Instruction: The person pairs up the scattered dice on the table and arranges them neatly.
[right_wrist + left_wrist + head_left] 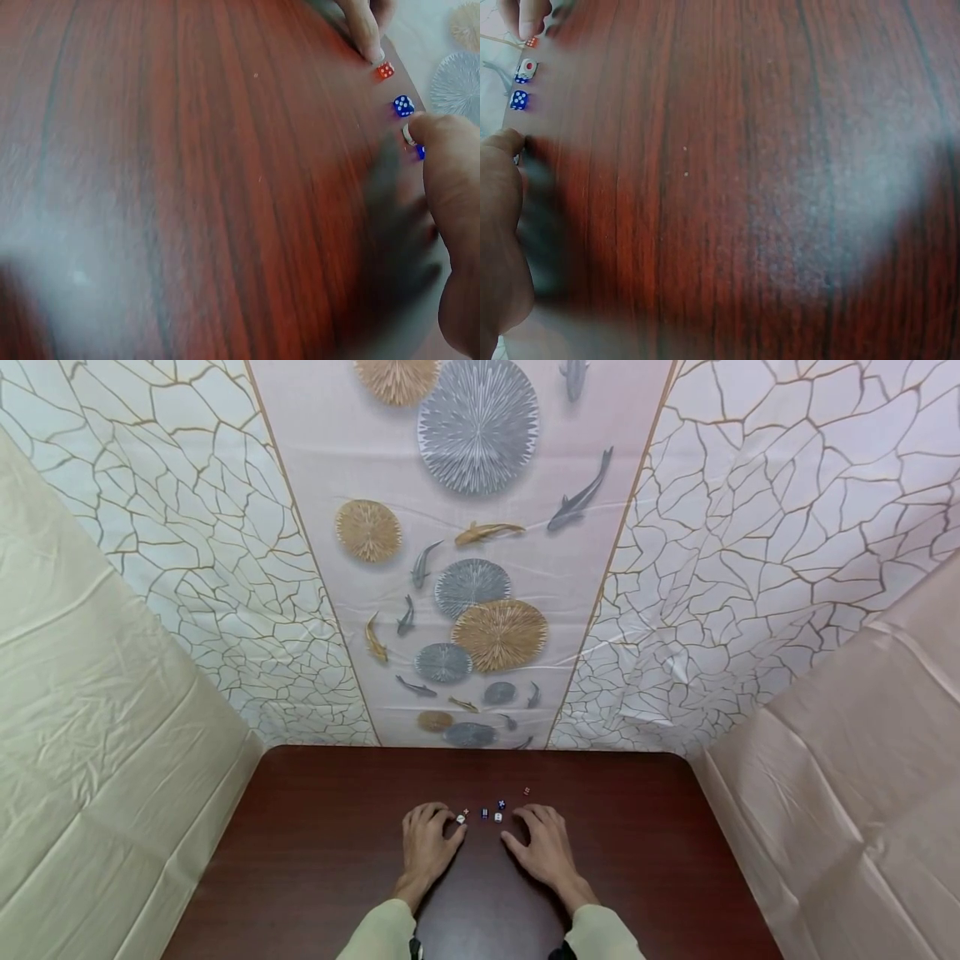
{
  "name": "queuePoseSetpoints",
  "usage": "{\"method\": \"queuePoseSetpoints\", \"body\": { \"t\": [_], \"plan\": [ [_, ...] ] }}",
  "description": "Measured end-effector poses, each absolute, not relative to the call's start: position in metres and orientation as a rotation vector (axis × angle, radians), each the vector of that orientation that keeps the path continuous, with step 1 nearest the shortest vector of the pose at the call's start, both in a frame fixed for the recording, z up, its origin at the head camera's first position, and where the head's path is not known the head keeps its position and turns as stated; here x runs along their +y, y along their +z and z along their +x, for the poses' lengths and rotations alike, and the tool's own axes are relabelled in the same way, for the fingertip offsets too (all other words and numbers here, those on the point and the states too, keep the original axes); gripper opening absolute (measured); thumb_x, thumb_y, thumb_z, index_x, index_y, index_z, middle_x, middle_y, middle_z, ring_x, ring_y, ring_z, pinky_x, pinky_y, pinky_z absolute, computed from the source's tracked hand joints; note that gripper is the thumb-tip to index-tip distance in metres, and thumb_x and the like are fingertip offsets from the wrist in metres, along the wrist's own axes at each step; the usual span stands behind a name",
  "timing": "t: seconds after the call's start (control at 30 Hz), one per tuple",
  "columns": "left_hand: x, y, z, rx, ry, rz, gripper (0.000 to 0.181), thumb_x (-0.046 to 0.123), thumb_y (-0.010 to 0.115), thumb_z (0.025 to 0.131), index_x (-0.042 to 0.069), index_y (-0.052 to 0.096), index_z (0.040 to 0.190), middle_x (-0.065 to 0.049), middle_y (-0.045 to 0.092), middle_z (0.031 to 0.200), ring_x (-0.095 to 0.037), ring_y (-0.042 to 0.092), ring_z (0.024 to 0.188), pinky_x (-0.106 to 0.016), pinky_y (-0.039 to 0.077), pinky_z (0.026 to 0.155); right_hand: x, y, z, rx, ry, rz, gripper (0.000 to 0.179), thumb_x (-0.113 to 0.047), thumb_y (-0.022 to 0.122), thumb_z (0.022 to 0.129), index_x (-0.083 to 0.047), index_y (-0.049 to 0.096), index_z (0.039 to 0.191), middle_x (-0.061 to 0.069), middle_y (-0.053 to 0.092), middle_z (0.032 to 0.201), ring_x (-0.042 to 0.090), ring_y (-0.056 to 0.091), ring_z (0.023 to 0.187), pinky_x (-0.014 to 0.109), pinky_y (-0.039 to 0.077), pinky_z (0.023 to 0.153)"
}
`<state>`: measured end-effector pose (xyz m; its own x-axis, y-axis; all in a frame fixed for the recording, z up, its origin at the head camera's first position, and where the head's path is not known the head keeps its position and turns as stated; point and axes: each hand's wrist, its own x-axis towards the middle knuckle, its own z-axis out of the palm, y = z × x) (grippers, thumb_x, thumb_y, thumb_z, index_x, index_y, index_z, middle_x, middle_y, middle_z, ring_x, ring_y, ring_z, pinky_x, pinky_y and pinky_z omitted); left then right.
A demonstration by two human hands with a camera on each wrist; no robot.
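Note:
Several small dice lie on the brown wooden table (337,827) between the two hands. My left hand (429,843) rests on the table, its fingers bent loosely and its thumb apart. Just by its fingertips are a white die (461,819) and a red die (466,812); whether it touches the white one, I cannot tell. My right hand (547,850) lies opposite, also loosely bent, holding nothing that I can see. Nearest to it are a second white die (498,817) and a blue die (502,805). Another blue die (485,814) sits midway between the hands.
A second red die (527,791) lies farther back, beyond the right fingertips. Behind the table's far edge hangs a patterned cloth (480,527) with fish and round shapes. Beige cloth walls (90,735) stand at both sides.

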<state>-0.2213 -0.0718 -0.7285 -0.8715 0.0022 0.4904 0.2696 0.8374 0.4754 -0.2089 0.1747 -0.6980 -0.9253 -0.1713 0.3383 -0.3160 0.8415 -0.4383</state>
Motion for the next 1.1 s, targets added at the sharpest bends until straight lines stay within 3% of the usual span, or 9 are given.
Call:
{"method": "queuePoseSetpoints", "body": {
  "t": [0.4,1.1],
  "plan": [
    [-0.071,-0.733,-0.225,-2.489,-0.747,-0.209,0.024,0.029,0.101,0.083,0.015,0.084,0.092,-0.005,0.081,0.112,-0.032,0.071,0.113,-0.06,0.051,0.108,0.161,-0.698,-0.22,-2.72,0.798,0.321,0.027,-0.023,0.092,0.096,-0.011,0.084,0.119,0.008,0.079,0.118,0.031,0.069,0.113,0.052,0.052,0.096],
    [-0.074,-0.731,-0.219,-2.487,-0.734,-0.237,0.016,0.024,0.097,0.086,0.016,0.084,0.091,-0.003,0.081,0.112,-0.03,0.072,0.112,-0.058,0.052,0.106,0.15,-0.697,-0.228,-2.77,0.881,0.252,0.02,-0.016,0.091,0.096,-0.011,0.085,0.114,0.008,0.079,0.116,0.031,0.068,0.115,0.054,0.048,0.104]
  ]
}}
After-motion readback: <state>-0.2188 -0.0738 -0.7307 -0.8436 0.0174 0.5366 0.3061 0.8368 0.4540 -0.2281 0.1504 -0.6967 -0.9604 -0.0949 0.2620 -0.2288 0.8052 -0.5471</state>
